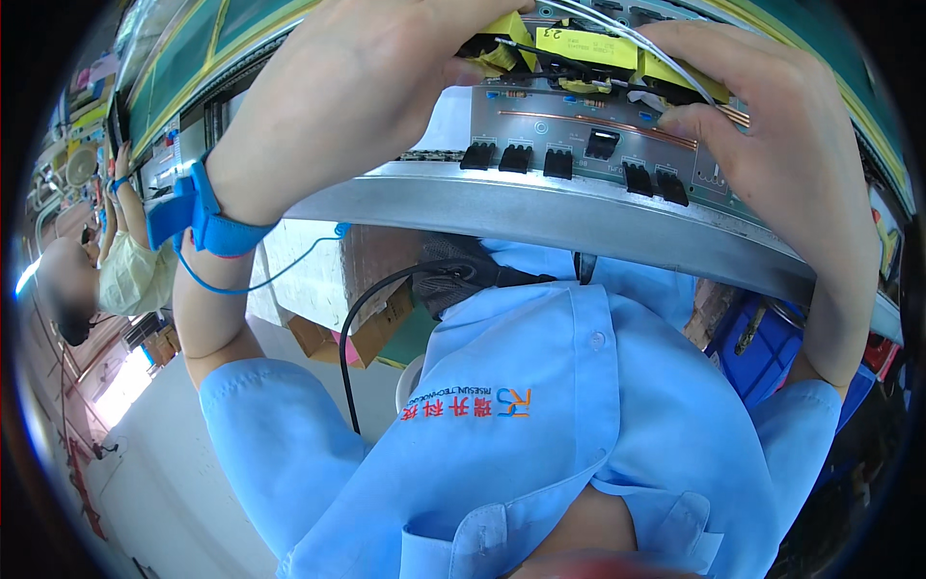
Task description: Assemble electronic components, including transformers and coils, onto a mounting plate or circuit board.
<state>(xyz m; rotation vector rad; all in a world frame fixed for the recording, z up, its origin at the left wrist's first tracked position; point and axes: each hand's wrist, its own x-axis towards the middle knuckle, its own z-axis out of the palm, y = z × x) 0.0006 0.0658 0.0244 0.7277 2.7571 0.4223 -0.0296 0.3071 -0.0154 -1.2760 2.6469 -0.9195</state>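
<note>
A grey circuit board [540, 125] lies at the top of the view, with a row of yellow-taped transformers [586, 46] along it. My left hand [386, 72] reaches in from the left, thumb and fingers closed around the left transformer [503, 39]; its fingertips are partly hidden. On the other side, the thumb and index finger of my right hand [762, 96] curl around the right transformer [670, 75]. White wires [627, 34] run across the transformers towards my right hand. Black leads [550, 53] cross beside them.
Several black clips [558, 162] line the board's near edge, behind a metal rail [540, 207]. A blue wrist strap [207, 212] with a thin cord is on my left wrist. Below stand a white box [313, 270] and a blue crate [757, 338]. Another person [125, 270] works at far left.
</note>
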